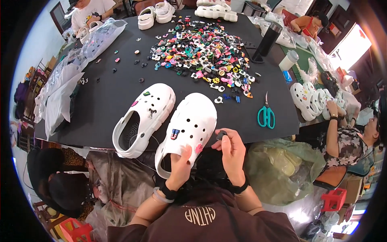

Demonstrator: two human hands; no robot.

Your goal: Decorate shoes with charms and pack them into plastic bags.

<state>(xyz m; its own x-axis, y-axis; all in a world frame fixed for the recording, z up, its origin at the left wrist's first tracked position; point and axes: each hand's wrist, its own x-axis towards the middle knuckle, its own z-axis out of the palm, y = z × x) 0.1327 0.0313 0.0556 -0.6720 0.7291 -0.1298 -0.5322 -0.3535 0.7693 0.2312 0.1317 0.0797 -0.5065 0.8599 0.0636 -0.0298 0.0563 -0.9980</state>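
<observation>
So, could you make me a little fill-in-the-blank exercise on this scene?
The left hand holds a clog coloured mostly ____.
The ____ hand pinches a small dark piece.
The other nearby clog lies to the ____ of the held one.
The teal-handled scissors point ____ from the person.

Missing words: white; right; left; away.

The clogs (195, 111) look smooth plastic, the tabletop (102, 109) matt.

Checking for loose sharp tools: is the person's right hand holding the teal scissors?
No: the teal scissors lie on the black table, while the right hand holds a small dark piece.
</observation>
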